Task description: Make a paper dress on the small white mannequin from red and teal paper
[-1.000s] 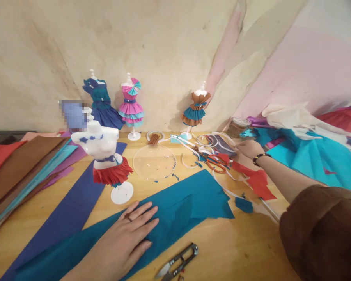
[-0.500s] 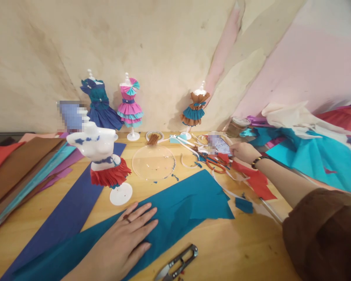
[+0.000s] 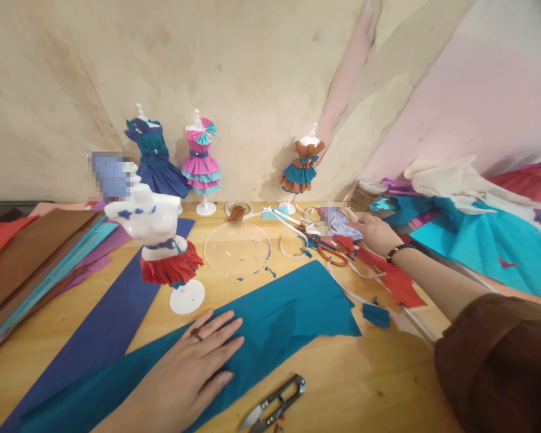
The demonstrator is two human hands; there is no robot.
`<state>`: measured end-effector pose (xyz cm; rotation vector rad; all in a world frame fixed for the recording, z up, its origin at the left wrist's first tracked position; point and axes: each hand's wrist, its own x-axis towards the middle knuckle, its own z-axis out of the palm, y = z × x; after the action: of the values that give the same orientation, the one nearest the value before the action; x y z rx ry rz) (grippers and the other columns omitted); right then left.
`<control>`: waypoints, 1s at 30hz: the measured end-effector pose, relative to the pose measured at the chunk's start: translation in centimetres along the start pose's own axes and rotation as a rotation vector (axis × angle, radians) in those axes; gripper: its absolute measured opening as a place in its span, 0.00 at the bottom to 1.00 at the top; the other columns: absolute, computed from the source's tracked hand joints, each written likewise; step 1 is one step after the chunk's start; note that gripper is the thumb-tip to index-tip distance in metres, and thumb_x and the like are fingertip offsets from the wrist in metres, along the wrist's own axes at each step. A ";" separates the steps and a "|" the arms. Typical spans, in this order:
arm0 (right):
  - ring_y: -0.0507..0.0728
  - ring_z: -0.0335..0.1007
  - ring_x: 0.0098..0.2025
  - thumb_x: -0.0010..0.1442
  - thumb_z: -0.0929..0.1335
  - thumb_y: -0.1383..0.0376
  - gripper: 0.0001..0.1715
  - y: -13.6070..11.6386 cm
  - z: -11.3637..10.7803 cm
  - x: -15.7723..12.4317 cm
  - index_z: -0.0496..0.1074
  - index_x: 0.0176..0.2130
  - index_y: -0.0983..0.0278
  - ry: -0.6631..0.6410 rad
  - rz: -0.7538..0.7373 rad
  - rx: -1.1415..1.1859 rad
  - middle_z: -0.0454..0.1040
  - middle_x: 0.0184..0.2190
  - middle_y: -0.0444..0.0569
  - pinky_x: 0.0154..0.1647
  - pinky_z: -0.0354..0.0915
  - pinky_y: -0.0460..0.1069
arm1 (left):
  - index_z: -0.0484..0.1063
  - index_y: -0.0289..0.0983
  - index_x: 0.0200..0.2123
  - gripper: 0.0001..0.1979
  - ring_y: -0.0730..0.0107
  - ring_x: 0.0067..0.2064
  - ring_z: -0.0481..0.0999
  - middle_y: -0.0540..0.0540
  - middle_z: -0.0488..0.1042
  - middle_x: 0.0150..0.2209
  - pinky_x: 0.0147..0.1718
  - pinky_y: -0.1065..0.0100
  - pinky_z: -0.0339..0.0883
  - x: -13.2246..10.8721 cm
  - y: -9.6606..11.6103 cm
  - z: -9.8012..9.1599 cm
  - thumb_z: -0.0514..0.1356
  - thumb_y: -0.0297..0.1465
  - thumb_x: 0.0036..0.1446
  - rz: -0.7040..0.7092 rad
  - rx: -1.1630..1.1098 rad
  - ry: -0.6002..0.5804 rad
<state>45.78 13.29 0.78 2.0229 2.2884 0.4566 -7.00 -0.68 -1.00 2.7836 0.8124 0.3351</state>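
Observation:
My left hand [image 3: 202, 361] lies flat, fingers stretched, on a long sheet of teal crepe paper [image 3: 293, 307]. At the back right, my right hand [image 3: 375, 233] has its fingers drawn together at the edge of a bluish patterned item [image 3: 342, 224], partly blurred; what sits between the fingertips is hidden. Orange-handled scissors [image 3: 333, 254] lie just in front of it, among red paper scraps [image 3: 399, 279] and white strips. Beyond my left hand stands a white mini dress form [image 3: 155, 219] with a ruffled red skirt [image 3: 174, 264]. Thread snips [image 3: 275, 403] rest near the front edge.
Three dressed mini forms stand along the wall: navy-teal [image 3: 155, 159], pink [image 3: 201, 162] and brown-teal [image 3: 304, 165]. A clear round plate [image 3: 237, 249] lies mid-table. Coloured paper is layered at left [image 3: 36, 264] and heaped at right [image 3: 487, 240], beside a jar [image 3: 368, 193].
My right hand has shifted slightly, and the patterned item beside its fingers has moved a little to the right. My left hand stays flat on the teal paper.

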 end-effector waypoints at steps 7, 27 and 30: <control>0.67 0.67 0.50 0.57 0.69 0.68 0.25 -0.6 0.5 0.7 0.74 0.55 0.66 -0.007 0.017 -0.008 0.71 0.49 0.64 0.49 0.63 0.55 | 0.64 0.48 0.63 0.22 0.61 0.66 0.63 0.52 0.64 0.65 0.64 0.54 0.60 0.1 0.1 -0.2 0.56 0.35 0.67 0.003 0.007 0.020; 0.65 0.68 0.50 0.57 0.70 0.65 0.23 0.2 0.7 -0.3 0.75 0.52 0.64 0.052 0.088 -0.035 0.72 0.51 0.61 0.53 0.62 0.54 | 0.63 0.49 0.63 0.22 0.61 0.67 0.62 0.52 0.63 0.65 0.65 0.53 0.59 0.1 0.1 -0.2 0.55 0.35 0.67 -0.008 -0.023 0.014; 0.65 0.68 0.49 0.54 0.72 0.64 0.23 0.2 0.8 -0.2 0.77 0.50 0.67 0.065 0.020 -0.011 0.72 0.49 0.61 0.52 0.62 0.54 | 0.63 0.50 0.63 0.23 0.61 0.67 0.62 0.52 0.64 0.65 0.66 0.55 0.58 0.0 0.0 -0.1 0.56 0.35 0.66 -0.009 -0.047 0.030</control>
<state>46.17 13.31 0.01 2.0581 2.2987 0.5429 -6.99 -0.66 -0.91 2.7370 0.8135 0.3894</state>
